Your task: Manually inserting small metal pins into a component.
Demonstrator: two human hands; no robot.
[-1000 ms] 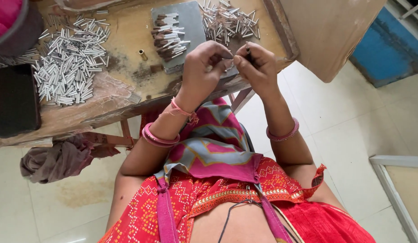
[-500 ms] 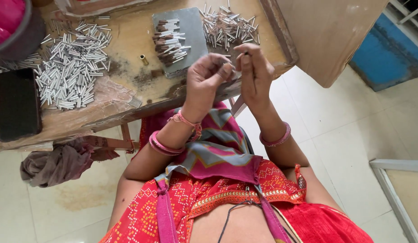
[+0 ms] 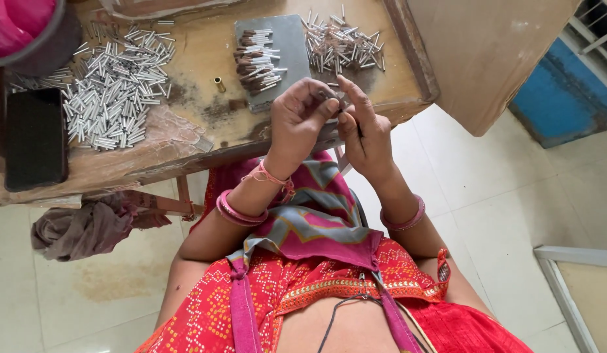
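Upward at the frame's centre, the left hand (image 3: 303, 114) and right hand (image 3: 363, 134) meet, fingertips pressed together pinching a small part (image 3: 339, 108), mostly hidden between them, above the table's (image 3: 186, 140) front edge.

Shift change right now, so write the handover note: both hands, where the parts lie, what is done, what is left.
Left hand: raised above the bench edge, fingers pinched on a small part, too small to identify.
Right hand: beside it, fingertips meeting the left's, a thin dark piece in its grip.
Parts: loose silver tubes heaped at bench left; brown-tipped pieces stacked on the grey slab; a smaller pile of metal pins at right; one brass sleeve lying alone.
Done: the brown-tipped stack, seemingly.
Left: the large silver heap, probably.
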